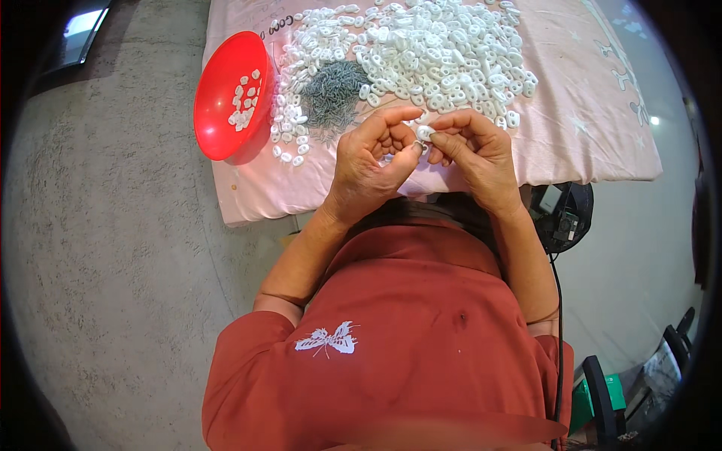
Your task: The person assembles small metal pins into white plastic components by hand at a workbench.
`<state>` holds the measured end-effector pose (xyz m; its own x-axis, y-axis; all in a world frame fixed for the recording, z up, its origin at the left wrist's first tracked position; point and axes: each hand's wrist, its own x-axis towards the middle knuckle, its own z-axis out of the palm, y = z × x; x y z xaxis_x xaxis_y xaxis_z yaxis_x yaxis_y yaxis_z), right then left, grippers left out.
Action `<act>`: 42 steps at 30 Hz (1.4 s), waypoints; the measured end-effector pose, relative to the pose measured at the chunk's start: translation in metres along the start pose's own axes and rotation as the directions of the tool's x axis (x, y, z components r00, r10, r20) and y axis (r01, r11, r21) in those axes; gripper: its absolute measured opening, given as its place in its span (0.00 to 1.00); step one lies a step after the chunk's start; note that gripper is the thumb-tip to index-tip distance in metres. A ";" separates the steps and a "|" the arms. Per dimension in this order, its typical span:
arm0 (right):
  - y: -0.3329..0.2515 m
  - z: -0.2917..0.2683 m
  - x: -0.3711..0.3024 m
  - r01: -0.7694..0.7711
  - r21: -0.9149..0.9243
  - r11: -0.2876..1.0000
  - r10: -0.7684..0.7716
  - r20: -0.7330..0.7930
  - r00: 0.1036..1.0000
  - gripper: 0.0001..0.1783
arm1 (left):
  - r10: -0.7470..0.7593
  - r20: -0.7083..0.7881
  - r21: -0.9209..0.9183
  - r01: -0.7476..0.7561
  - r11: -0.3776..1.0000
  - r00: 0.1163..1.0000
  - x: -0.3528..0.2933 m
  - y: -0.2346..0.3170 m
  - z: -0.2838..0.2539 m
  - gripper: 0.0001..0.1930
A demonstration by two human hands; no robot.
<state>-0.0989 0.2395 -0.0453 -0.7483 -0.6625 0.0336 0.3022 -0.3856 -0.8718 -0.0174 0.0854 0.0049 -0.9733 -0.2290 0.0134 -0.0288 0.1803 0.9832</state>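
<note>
Pink tablecloth [579, 154] hung above grey floor [113, 240]. My right hand [481, 154] pinched 1 white piece [425, 133]; left hand [365, 161] curled, hold unclear.

A makeshift workplace is suggested, though whether it is set in a home or a small workshop cannot be told. A pink printed cloth [583, 154] is spread beneath the hands, as in a household, yet beyond the right hand [485, 158] small white pieces [451, 56] are heaped in bulk, and thin grey pieces [335, 94] are piled beyond the left hand [361, 177]. Bare, rough grey floor [113, 225] is seen well to that hand's left.
</note>
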 end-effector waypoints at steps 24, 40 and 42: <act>0.002 -0.002 0.001 -0.007 0.063 0.998 0.006 0.013 1.000 0.08 | -0.002 0.086 -0.131 0.013 0.991 0.996 0.000 -0.003 -0.002 0.21; 0.001 -0.004 0.000 -0.017 0.053 0.998 0.015 0.032 0.999 0.07 | 0.222 0.113 0.265 -0.245 0.933 0.968 0.005 -0.003 -0.005 0.19; 0.001 -0.004 0.000 -0.024 0.056 0.998 0.023 0.030 0.999 0.07 | 0.232 0.114 0.283 -0.255 0.925 0.966 0.004 -0.002 -0.005 0.19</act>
<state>-0.1008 0.2417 -0.0479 -0.7232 -0.6901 0.0286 0.3526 -0.4045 -0.8438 -0.0203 0.0787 0.0038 -0.9729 -0.0705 0.2202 0.1574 0.4954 0.8543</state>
